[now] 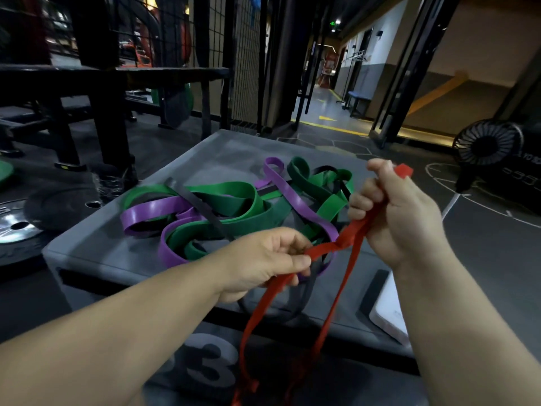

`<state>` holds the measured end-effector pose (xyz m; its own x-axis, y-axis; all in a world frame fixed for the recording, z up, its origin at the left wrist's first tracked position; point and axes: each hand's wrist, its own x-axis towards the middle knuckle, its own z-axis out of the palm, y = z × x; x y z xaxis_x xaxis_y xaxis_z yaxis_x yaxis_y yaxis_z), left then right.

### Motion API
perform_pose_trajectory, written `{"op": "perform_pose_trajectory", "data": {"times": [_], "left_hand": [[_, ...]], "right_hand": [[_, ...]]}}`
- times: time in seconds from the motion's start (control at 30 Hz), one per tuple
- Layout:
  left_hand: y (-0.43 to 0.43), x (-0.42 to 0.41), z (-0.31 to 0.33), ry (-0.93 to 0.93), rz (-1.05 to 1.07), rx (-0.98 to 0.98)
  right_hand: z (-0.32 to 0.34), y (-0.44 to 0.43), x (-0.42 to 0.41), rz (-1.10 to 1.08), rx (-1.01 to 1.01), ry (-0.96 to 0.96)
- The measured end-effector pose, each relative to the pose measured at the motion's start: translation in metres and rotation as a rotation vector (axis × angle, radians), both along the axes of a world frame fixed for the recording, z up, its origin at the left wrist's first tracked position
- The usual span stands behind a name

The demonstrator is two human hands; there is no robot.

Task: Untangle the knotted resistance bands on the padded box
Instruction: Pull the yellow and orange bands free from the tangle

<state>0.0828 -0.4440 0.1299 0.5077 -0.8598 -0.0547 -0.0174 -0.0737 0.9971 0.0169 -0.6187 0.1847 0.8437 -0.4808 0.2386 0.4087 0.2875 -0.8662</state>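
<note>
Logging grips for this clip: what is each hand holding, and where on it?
Both hold the red band. The left hand pinches it beside its knot; the right hand grips the strands above the knot.

I get one wide-angle view only, worn on the head, facing forward and down, close above the padded box [222, 153].
</note>
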Motion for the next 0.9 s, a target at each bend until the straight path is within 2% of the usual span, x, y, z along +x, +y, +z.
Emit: {"op": "perform_pose_trajectory", "data": {"times": [0.1,0.3,0.4,0.6,0.77,0.9], "left_hand": [[0.000,-0.003,0.005,0.024,0.023,-0.038],[0.001,-0.005,0.008,-0.034,0.004,0.018],[0.006,0.001,0.008,-0.112,-0.031,0.067],[0.010,0.006,0.017,-0.320,0.113,0.083],[0.009,0.009,0.019,-0.284,0.229,0.052],[0.010,0.015,0.014,-0.252,0.132,0.060]], "right_hand": [[-0.003,0.012,0.003,-0.011,-0.040,0.037],[-0.019,0.034,0.008,0.086,-0.132,0.091],[-0.028,0.035,0.011,0.086,-0.214,0.147],[-0.043,0.036,0.013,0.030,-0.523,0.259],[-0.051,0.041,0.015,0.066,-0.596,0.355],[-0.046,0.037,0.015,-0.005,-0.642,0.367]]}}
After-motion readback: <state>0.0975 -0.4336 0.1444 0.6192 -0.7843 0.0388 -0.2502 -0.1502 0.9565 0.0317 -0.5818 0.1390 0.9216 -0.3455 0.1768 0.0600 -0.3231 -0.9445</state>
